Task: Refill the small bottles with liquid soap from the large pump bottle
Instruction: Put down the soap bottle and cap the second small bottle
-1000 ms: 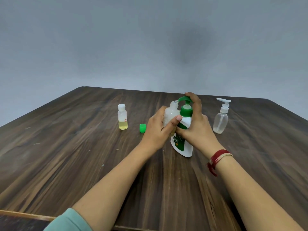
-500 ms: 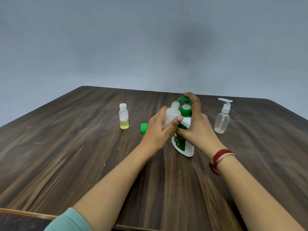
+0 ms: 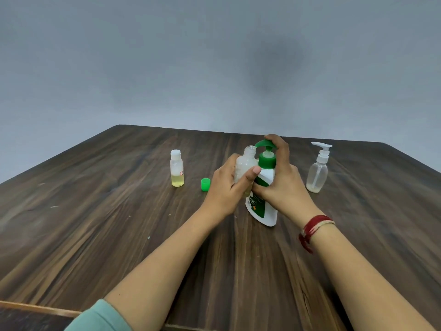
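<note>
A large white pump bottle [image 3: 263, 209] with a green label and green pump head stands mid-table. My right hand [image 3: 284, 185] wraps round its neck from behind, with fingers over the top of the pump head. My left hand [image 3: 226, 187] grips a small clear uncapped bottle [image 3: 244, 164], its open mouth right under the green spout. A green cap [image 3: 205, 184] lies on the table to the left. Farther left stands a small capped bottle [image 3: 177, 168] holding some yellow liquid.
A clear bottle with a white pump [image 3: 317, 170] stands to the right of my hands. The dark wooden table [image 3: 119, 235] reaches a grey wall at the back, and its near edge runs along the bottom left.
The green pump head has risen slightly. Both hands keep their grips in the same place.
</note>
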`<state>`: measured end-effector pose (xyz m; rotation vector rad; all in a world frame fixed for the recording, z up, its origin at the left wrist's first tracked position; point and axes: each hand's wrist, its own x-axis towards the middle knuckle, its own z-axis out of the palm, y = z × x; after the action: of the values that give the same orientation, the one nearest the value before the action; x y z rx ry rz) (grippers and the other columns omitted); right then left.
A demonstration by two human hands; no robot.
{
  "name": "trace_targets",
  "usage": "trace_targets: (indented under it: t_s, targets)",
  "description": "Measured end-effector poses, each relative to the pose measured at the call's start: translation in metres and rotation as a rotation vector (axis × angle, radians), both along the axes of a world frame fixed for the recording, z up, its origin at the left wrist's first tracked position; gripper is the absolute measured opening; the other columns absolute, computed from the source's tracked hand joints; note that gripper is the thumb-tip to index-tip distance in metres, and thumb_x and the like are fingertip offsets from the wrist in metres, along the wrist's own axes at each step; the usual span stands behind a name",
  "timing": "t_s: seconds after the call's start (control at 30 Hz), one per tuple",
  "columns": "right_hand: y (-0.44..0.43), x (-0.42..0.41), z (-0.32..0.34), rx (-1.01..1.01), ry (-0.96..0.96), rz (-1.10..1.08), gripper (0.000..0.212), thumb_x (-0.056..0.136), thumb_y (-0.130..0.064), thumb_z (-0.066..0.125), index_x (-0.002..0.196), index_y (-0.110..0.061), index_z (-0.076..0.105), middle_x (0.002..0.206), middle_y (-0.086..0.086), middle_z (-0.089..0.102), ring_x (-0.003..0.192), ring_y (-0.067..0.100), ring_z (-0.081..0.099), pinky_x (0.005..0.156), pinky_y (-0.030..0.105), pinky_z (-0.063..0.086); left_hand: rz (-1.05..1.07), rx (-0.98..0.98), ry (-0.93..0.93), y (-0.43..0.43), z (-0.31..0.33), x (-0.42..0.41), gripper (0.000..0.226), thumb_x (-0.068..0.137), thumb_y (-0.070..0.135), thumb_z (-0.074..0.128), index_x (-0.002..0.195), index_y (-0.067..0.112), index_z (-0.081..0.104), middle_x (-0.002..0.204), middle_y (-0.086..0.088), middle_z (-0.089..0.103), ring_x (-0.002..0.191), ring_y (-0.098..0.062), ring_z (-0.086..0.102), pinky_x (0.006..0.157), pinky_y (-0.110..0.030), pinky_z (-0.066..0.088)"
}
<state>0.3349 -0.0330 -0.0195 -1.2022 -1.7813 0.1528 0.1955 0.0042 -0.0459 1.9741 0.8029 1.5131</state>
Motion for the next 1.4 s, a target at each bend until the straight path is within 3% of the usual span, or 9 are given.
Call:
trace_targets:
  t_s: [0.13, 0.27, 0.4, 0.5, 0.73, 0.87, 0.97, 1.13, 1.4]
  targets:
    - [0.001, 0.003, -0.003, -0.005, 0.013, 0.003, 0.100, 0.078, -0.017, 0.077, 0.144, -0.048, 0.008, 0.107, -0.029, 0.053, 0.088, 0.004, 0.065, 0.082, 0.025, 0.054, 0.036, -0.007, -0.013, -0.001, 0.001, -0.002, 0.051, 0.080, 0.067, 0.049, 0.106, 0.023, 0.049, 0.084, 0.011, 0.060, 0.072, 0.001, 0.058, 0.061, -0.011, 0.042]
    - [0.004, 0.005, -0.006, -0.007, 0.055, 0.011, 0.113, 0.077, -0.014, 0.079, 0.148, -0.049, -0.002, 0.112, -0.031, 0.050, 0.096, 0.008, 0.064, 0.088, 0.028, 0.052, 0.035, 0.010, -0.120, -0.001, 0.003, -0.004, 0.056, 0.086, 0.053, 0.053, 0.131, 0.029, 0.031, 0.076, -0.003, 0.067, 0.066, -0.007, 0.065, 0.059, -0.016, 0.047]
    - [0.006, 0.007, -0.008, -0.052, 0.186, 0.031, 0.115, 0.073, -0.007, 0.080, 0.150, -0.043, 0.003, 0.112, -0.026, 0.054, 0.103, 0.002, 0.061, 0.094, 0.027, 0.048, 0.004, 0.038, -0.138, 0.003, 0.003, -0.006, 0.045, 0.093, 0.046, 0.050, 0.131, 0.044, 0.026, 0.086, -0.011, 0.070, 0.069, -0.027, 0.069, 0.068, -0.047, 0.057]
    - [0.008, 0.008, -0.008, -0.088, 0.261, 0.048, 0.115, 0.072, -0.002, 0.080, 0.150, -0.042, 0.005, 0.116, -0.013, 0.057, 0.113, 0.009, 0.059, 0.101, 0.036, 0.048, -0.011, 0.052, -0.114, 0.005, 0.001, -0.009, 0.040, 0.096, 0.044, 0.048, 0.129, 0.051, 0.028, 0.084, -0.015, 0.067, 0.065, -0.037, 0.065, 0.063, -0.055, 0.055]
    - [0.014, 0.010, -0.011, -0.119, 0.333, 0.117, 0.112, 0.071, -0.009, 0.081, 0.149, -0.043, 0.008, 0.119, -0.001, 0.059, 0.112, 0.006, 0.059, 0.100, 0.036, 0.049, 0.000, 0.061, -0.074, 0.002, 0.001, -0.009, 0.028, 0.094, 0.045, 0.046, 0.121, 0.045, 0.037, 0.083, -0.010, 0.067, 0.070, -0.029, 0.068, 0.065, -0.053, 0.056]
    - [0.017, 0.019, -0.014, -0.174, 0.416, 0.255, 0.105, 0.064, -0.027, 0.080, 0.148, -0.037, 0.017, 0.122, -0.005, 0.056, 0.111, 0.000, 0.059, 0.093, 0.023, 0.049, 0.050, 0.062, -0.086, 0.004, 0.001, -0.008, 0.046, 0.093, 0.049, 0.048, 0.134, 0.042, 0.027, 0.094, -0.012, 0.068, 0.068, -0.028, 0.068, 0.066, -0.052, 0.055]
    - [0.018, 0.023, -0.022, -0.212, 0.417, 0.292, 0.102, 0.063, -0.030, 0.079, 0.147, -0.031, 0.022, 0.121, 0.001, 0.059, 0.109, 0.009, 0.063, 0.089, 0.026, 0.052, 0.063, 0.052, -0.098, 0.006, -0.001, -0.007, 0.052, 0.092, 0.050, 0.049, 0.136, 0.043, 0.023, 0.087, -0.010, 0.068, 0.064, -0.032, 0.066, 0.064, -0.053, 0.055]
    - [0.018, 0.017, -0.031, -0.194, 0.380, 0.277, 0.087, 0.063, -0.033, 0.078, 0.135, -0.043, 0.031, 0.120, -0.001, 0.057, 0.111, 0.017, 0.062, 0.093, 0.034, 0.053, 0.053, 0.055, -0.075, 0.005, -0.001, -0.008, 0.050, 0.091, 0.051, 0.048, 0.133, 0.050, 0.021, 0.095, -0.011, 0.069, 0.069, -0.022, 0.069, 0.069, -0.048, 0.057]
    - [0.021, 0.009, -0.034, -0.078, 0.399, 0.243, 0.088, 0.067, -0.035, 0.070, 0.143, -0.019, 0.029, 0.121, -0.012, 0.053, 0.109, 0.013, 0.058, 0.091, 0.030, 0.050, 0.038, 0.070, -0.061, 0.002, 0.000, -0.008, 0.028, 0.092, 0.050, 0.046, 0.117, 0.050, 0.035, 0.080, -0.009, 0.067, 0.065, -0.029, 0.067, 0.063, -0.051, 0.055]
